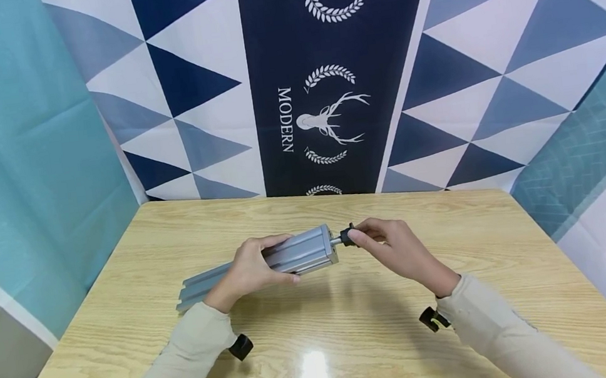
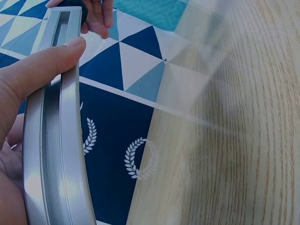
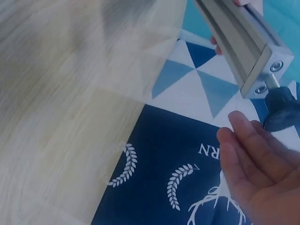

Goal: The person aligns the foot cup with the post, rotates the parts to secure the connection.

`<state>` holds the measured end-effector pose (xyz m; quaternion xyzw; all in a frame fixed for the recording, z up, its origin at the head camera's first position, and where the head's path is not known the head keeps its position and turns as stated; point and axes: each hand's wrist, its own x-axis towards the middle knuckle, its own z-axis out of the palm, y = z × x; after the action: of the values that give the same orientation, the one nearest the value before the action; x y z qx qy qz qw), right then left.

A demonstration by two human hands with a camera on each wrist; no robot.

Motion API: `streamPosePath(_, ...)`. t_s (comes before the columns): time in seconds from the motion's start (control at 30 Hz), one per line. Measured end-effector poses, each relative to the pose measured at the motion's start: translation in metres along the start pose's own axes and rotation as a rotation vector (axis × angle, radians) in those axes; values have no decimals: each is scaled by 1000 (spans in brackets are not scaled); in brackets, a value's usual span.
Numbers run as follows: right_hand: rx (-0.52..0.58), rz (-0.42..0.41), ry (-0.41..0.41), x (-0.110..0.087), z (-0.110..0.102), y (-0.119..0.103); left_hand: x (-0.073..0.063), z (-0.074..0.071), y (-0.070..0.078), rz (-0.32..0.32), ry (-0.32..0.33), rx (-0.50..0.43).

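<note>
A long silver aluminium profile (image 1: 301,249) with grooves along its sides slants over the table, its far left end lower. My left hand (image 1: 250,270) grips it around the middle; the thumb (image 2: 58,58) lies across a groove in the left wrist view. From the metal end plate (image 3: 275,68), which has screw heads in it, sticks out a threaded stem (image 3: 271,81) with a black levelling foot (image 3: 281,108) on it. My right hand (image 1: 395,247) pinches that foot between thumb and fingers, the other fingers loosely extended below it in the right wrist view.
Beneath both hands is a wood-grain table (image 1: 319,319) with a bright light reflection near its front. A patterned cloth (image 1: 197,69) hangs behind the table's back edge, and teal cloth (image 1: 20,154) hangs at the left. Each sleeve carries a black wrist mount (image 1: 240,347).
</note>
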<state>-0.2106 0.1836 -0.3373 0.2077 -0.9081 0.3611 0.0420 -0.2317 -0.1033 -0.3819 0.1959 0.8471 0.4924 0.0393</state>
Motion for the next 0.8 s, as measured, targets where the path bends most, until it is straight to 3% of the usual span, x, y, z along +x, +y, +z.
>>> streamPosePath(0.1, 33, 49, 1, 0, 2, 0, 0, 0, -1, -4, -5, -4)
streamPosePath(0.23, 34, 31, -25, 0, 1, 0, -1, 0, 0, -2, 3, 4)
streamPosePath(0.4, -36, -147, -59, -1, -3, 1, -1, 0, -1, -6, 6, 13)
streamPosePath(0.57, -141, -358, 2, -1, -5, 4, 0, 1, -2, -5, 3, 12)
streamPosePath(0.7, -179, -394, 23, -1, -7, 6, 0, 1, -2, 6, 3, 6)
streamPosePath(0.8, -167, -339, -6, -2, -8, 6, 0, 1, -1, 6, 6, 3)
